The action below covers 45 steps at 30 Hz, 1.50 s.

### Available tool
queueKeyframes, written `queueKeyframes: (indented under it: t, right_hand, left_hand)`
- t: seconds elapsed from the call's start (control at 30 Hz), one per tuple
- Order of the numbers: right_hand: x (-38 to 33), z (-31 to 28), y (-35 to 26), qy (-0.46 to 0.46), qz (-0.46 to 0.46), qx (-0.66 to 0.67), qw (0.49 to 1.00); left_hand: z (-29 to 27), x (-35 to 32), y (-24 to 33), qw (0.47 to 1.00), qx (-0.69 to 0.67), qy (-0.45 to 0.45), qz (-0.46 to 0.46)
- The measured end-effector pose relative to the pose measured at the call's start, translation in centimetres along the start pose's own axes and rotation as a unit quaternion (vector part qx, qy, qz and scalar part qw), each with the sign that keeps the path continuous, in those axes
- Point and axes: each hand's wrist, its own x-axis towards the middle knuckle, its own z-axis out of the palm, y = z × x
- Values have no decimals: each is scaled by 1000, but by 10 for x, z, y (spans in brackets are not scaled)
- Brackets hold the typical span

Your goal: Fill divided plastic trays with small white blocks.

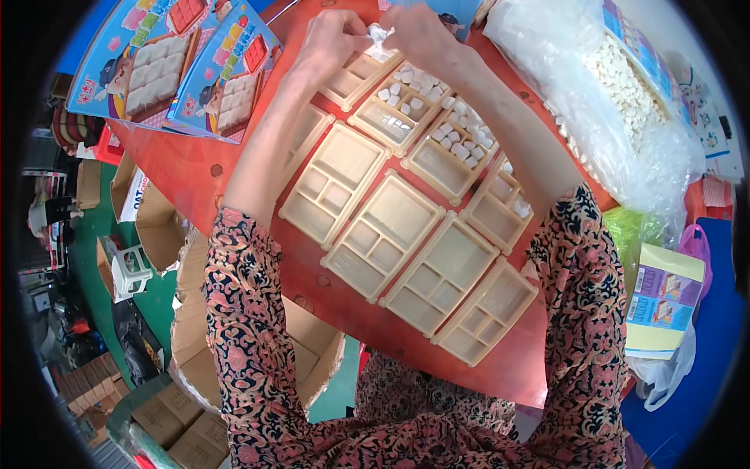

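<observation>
My left hand (pixel 334 37) reaches to the far end of the table, its fingers closed in a pinch beside a small white crumpled thing (pixel 380 36). What exactly the fingertips hold is too small to make out. Close by on the right, my right hand (pixel 422 36) is smeared by motion, so its fingers are unclear. Beneath the hands lies a cream divided tray (pixel 344 84). Two trays nearer me, one (pixel 380 123) below my right wrist and another (pixel 434 166) under my forearm, hold white chunks (pixel 461 144) in some compartments. Nearer trays (pixel 384 234) hold nothing.
Blue printed boxes (pixel 160 74) stand at the far left of the red table (pixel 312 293). A large clear plastic bag (pixel 617 148) of white pieces lies at the right. Cardboard boxes (pixel 183 320) and a white stool (pixel 129 272) are on the floor at left.
</observation>
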Motion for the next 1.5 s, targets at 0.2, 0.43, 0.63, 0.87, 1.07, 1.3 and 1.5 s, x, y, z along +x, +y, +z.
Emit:
queueKeyframes:
  t: [0.2, 0.43, 0.63, 0.87, 1.07, 1.3, 1.5]
  right_hand:
    - [14, -13, -28, 13, 65, 48, 997]
    - [94, -131, -1, -233, 554, 433, 672]
    - [51, -273, 107, -243, 604, 233, 722]
    - [-84, -320, 175, -337, 600, 77, 721]
    - [-123, -291, 164, -369, 530, 51, 762]
    - [-115, -294, 147, -427, 536, 47, 726]
    - [-75, -297, 129, -267, 705, 299, 585]
  left_hand:
    - [-1, -4, -22, 989, 103, 54, 90]
    - [-11, -15, -12, 995, -37, 57, 80]
    - [20, -25, 74, 966, -203, 7, 161]
    - [158, 46, 208, 911, -300, -36, 281]
    - [287, 65, 226, 935, 296, 5, 197]
    - [275, 66, 235, 971, 164, -113, 136]
    - [254, 71, 227, 992, 26, -89, 85]
